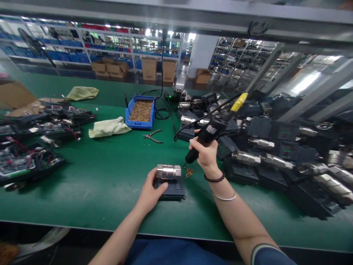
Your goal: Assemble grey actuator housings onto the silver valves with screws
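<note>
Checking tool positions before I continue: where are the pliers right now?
In the head view, the pliers lie open on the green table just left of centre, in front of the blue bin, between the nearer pale cloth and the right hand.

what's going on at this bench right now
A person sits or stands at a green bench. Their right hand grips a black power screwdriver, its tip close to a small pile of brass-coloured screws. Their left hand holds a dark device with a metal fitting on the bench. More such devices crowd the right side; opened units lie at left.
</note>
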Tool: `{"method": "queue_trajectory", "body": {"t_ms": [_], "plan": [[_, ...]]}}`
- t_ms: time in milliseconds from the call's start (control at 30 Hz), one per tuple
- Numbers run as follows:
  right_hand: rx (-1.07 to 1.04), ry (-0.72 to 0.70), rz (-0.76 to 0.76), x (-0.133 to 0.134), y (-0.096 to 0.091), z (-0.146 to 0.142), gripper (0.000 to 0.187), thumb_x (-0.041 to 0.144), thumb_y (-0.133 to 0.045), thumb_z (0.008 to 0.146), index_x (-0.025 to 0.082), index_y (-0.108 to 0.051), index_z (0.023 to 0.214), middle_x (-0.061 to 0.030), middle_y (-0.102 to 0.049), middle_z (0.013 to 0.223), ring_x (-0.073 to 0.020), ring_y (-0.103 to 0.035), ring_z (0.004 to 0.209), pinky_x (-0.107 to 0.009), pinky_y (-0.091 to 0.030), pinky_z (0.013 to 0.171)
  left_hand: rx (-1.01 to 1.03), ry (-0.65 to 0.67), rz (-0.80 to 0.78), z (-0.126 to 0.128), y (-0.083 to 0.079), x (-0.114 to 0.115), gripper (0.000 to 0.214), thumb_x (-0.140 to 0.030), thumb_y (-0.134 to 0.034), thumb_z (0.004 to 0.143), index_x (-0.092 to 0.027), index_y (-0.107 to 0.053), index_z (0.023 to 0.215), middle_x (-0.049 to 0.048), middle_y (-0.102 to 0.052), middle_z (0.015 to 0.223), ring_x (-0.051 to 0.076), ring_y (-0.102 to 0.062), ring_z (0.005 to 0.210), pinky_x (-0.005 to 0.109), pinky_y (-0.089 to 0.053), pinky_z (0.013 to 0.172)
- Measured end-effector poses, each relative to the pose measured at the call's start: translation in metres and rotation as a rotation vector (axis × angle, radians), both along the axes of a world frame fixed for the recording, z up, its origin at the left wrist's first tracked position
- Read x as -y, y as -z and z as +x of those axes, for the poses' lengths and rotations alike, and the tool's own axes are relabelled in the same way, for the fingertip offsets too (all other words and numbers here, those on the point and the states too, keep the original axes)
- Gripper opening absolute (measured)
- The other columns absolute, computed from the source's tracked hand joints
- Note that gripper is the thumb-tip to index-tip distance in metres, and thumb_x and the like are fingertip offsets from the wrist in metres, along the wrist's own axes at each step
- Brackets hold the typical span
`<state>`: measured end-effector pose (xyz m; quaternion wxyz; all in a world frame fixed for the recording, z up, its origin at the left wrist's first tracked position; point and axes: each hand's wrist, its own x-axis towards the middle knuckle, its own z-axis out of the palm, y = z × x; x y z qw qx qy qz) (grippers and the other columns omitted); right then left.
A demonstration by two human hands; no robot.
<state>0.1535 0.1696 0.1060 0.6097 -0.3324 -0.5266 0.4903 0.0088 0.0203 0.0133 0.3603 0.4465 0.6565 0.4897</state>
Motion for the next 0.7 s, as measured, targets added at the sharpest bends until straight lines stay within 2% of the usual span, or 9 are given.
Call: {"method": "queue_trajectory", "body": {"t_ms": [100,167,233,333,467,533,700], "plan": [[-0.037,0.019,0.036,0.014,-0.026,0.016,0.028,0.022,-0.071,0.059,0.022,-0.063,0.086,0.0078,-0.056,0.052,-0.0121,-0.051,0.043,-0.029,-0.044,0.050,-0.167,-0.175,0.134,0.001,-0.004,0.013,0.040,-0.029,-0.061,0.076,-0.019,-0.060,0.115,0.0110,-0.062,0.120,0.026,-0.060,0.113,0.041,-0.048,0.098],[-0.110,0.002,0.072,0.028,-0.046,0.028,0.026,0.020,-0.069,0.060,0.024,-0.062,0.085,0.0083,-0.054,0.051,-0.0113,-0.051,0.043,-0.029,-0.044,0.051,-0.323,-0.264,0.270,0.004,-0.012,0.023,0.019,-0.028,-0.059,0.081,-0.020,-0.065,0.098,0.0087,-0.067,0.103,0.024,-0.064,0.100,0.038,-0.053,0.090],[-0.192,-0.044,0.092,0.044,-0.064,0.038,0.022,0.017,-0.066,0.063,0.025,-0.062,0.082,0.0085,-0.052,0.050,-0.0097,-0.048,0.043,-0.027,-0.044,0.050,-0.446,-0.227,0.406,0.010,-0.023,0.029,0.009,-0.026,-0.058,0.085,-0.021,-0.066,0.085,0.0057,-0.070,0.085,0.021,-0.067,0.085,0.033,-0.056,0.081],[-0.276,-0.152,0.084,0.067,-0.084,0.044,0.022,0.017,-0.067,0.064,0.026,-0.064,0.083,0.0083,-0.048,0.049,-0.0078,-0.042,0.041,-0.023,-0.041,0.046,-0.522,-0.055,0.526,0.023,-0.039,0.029,0.012,-0.026,-0.058,0.090,-0.020,-0.067,0.089,0.0048,-0.073,0.080,0.017,-0.069,0.074,0.029,-0.058,0.073],[-0.366,-0.272,0.045,0.086,-0.095,0.041,0.027,0.017,-0.074,0.061,0.023,-0.068,0.086,0.0073,-0.049,0.049,-0.0065,-0.040,0.039,-0.021,-0.039,0.043,-0.476,0.053,0.584,0.038,-0.051,0.022,0.028,-0.038,-0.059,0.091,-0.015,-0.066,0.106,0.0073,-0.075,0.085,0.016,-0.071,0.071,0.028,-0.060,0.070],[-0.382,-0.290,0.034,0.091,-0.095,0.037,0.028,0.017,-0.076,0.060,0.022,-0.069,0.086,0.0068,-0.050,0.049,-0.0063,-0.040,0.039,-0.021,-0.039,0.041,-0.440,0.062,0.599,0.041,-0.053,0.021,0.028,-0.039,-0.059,0.091,-0.015,-0.068,0.102,0.0061,-0.076,0.080,0.015,-0.071,0.068,0.026,-0.060,0.068],[-0.368,-0.313,0.023,0.095,-0.093,0.029,0.027,0.017,-0.074,0.061,0.023,-0.070,0.086,0.0073,-0.050,0.049,-0.0068,-0.038,0.038,-0.023,-0.036,0.040,-0.448,0.051,0.607,0.039,-0.057,0.027,0.025,-0.030,-0.053,0.096,-0.016,-0.071,0.086,0.0027,-0.076,0.072,0.013,-0.071,0.064,0.021,-0.057,0.063]]}}
